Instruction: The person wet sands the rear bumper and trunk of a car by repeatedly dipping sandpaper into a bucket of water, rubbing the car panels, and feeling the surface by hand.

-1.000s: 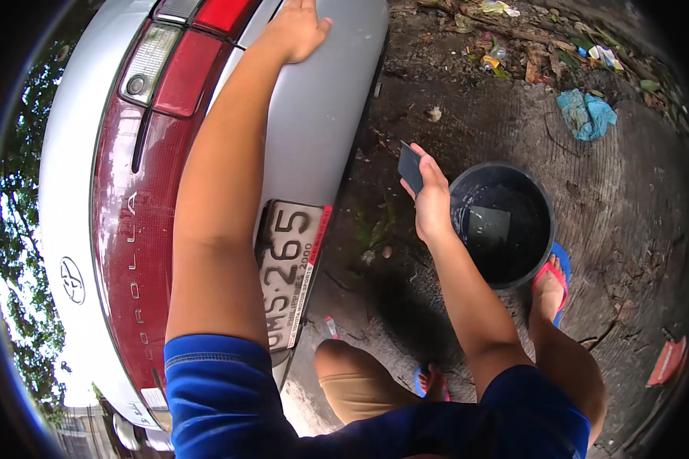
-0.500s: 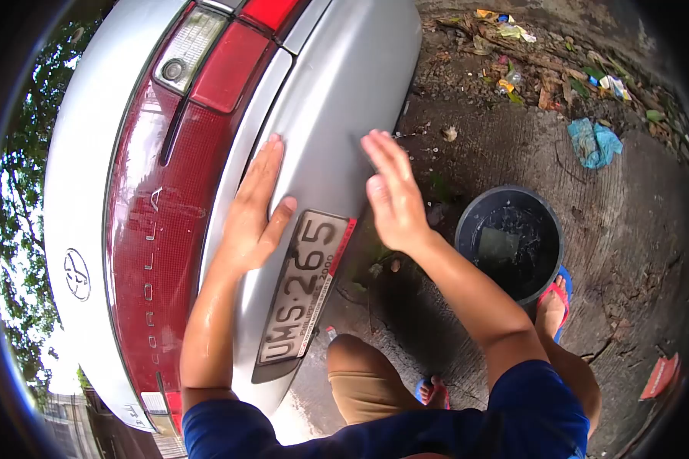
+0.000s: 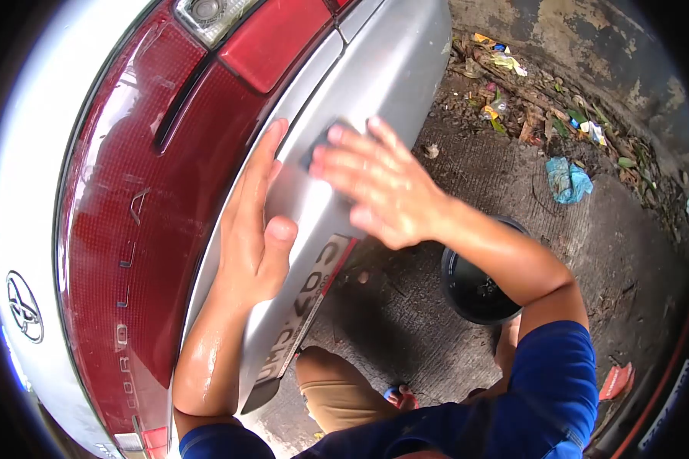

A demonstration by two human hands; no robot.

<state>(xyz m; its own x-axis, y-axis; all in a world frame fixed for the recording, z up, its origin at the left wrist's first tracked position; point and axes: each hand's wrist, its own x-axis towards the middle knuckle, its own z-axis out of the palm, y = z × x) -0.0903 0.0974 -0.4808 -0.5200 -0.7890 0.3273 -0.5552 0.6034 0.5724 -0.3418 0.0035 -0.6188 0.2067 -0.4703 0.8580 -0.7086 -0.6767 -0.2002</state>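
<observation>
My left hand (image 3: pixel 253 222) lies along the silver rear of the car, over the seam beside the red light panel (image 3: pixel 157 229). Its fingers are stretched out and the thumb stands apart. My right hand (image 3: pixel 379 183), a little blurred, is over the silver bumper (image 3: pixel 390 76) with fingers extended and spread. A dark patch (image 3: pixel 318 145) shows at its fingertips; I cannot tell whether this is a thing under them or a reflection. Both forearms look wet. Below the hands, the number plate (image 3: pixel 310 294) is partly covered by my left hand and arm.
A black bucket (image 3: pixel 467 287) stands on the concrete, partly behind my right forearm. Farther off lie a crumpled blue plastic bag (image 3: pixel 568 181) and a strip of leaves and litter (image 3: pixel 532 107) along the wall (image 3: pixel 589 38). A red wrapper (image 3: pixel 617 381) lies at the right.
My right hand has moved left, from beside the bumper's edge to over the bumper. My left hand stays on the car. The view has shifted closer, and the bucket is now partly hidden.
</observation>
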